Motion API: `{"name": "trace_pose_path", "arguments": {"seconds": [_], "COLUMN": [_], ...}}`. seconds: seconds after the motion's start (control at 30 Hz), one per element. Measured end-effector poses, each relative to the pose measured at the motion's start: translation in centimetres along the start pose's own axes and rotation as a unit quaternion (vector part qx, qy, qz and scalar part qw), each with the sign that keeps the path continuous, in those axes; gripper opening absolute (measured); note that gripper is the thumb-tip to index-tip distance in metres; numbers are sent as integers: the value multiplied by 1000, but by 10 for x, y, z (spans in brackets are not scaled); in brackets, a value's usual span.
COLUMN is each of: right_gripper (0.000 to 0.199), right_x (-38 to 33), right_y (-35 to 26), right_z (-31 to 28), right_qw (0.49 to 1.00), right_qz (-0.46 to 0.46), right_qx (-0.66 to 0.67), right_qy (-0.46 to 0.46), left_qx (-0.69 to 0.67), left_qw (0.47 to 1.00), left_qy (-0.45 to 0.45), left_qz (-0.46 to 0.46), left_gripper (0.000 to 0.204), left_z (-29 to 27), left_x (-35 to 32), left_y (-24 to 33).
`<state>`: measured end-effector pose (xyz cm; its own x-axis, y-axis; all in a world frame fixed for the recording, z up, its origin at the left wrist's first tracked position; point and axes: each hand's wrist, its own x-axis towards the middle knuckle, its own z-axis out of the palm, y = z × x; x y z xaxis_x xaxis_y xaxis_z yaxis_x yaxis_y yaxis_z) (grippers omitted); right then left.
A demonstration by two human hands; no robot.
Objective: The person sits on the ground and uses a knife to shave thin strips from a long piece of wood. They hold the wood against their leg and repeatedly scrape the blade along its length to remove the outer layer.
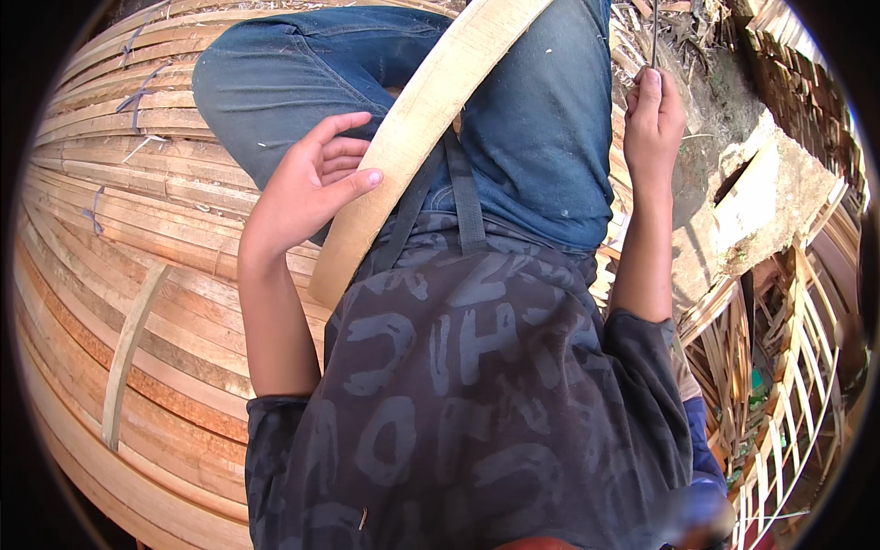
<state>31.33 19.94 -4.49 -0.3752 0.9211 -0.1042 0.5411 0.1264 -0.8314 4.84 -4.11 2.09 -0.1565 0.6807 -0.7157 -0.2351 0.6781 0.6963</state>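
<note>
A long, pale, flat wooden strip (431, 101) slants across my lap, from beside my waist up past the top edge of the picture. My left hand (316, 179) is at its left edge, thumb laid over the face and some fingertips hidden behind the wood; the index finger stands off it. Out by my right knee, my right hand (653, 124) is closed in a fist around a thin, dark, straight tool (655, 32) that points upward. Its handle is covered by the fingers, so its kind is unclear.
Stacked wooden strips (174, 321), some tied with dark bands, cover the left side. A short loose slat (133, 353) lies across them. At right are a broken stone slab (779, 192) and woven slats (788, 403). Part of another person in blue (701, 449) shows at lower right.
</note>
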Motion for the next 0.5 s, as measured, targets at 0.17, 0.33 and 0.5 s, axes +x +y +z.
{"name": "trace_pose_path", "arguments": {"seconds": [0.17,0.33,0.5], "right_gripper": [26,24,22], "right_x": [-11,-19,-22], "right_y": [-26,-41,-54], "right_z": [13,21,19], "right_qw": [999,994,989], "right_qz": [-26,-82,-105], "right_qx": [13,-65,-87], "right_qy": [-33,-34,-64], "left_qx": [252,306,368], "left_qw": [959,946,926], "left_qy": [7,95,54], "left_qz": [-126,-44,-67], "left_gripper": [58,47,40], "left_z": [-15,3,4], "left_x": [-43,-59,-57], "left_y": [3,-18,-19]}}
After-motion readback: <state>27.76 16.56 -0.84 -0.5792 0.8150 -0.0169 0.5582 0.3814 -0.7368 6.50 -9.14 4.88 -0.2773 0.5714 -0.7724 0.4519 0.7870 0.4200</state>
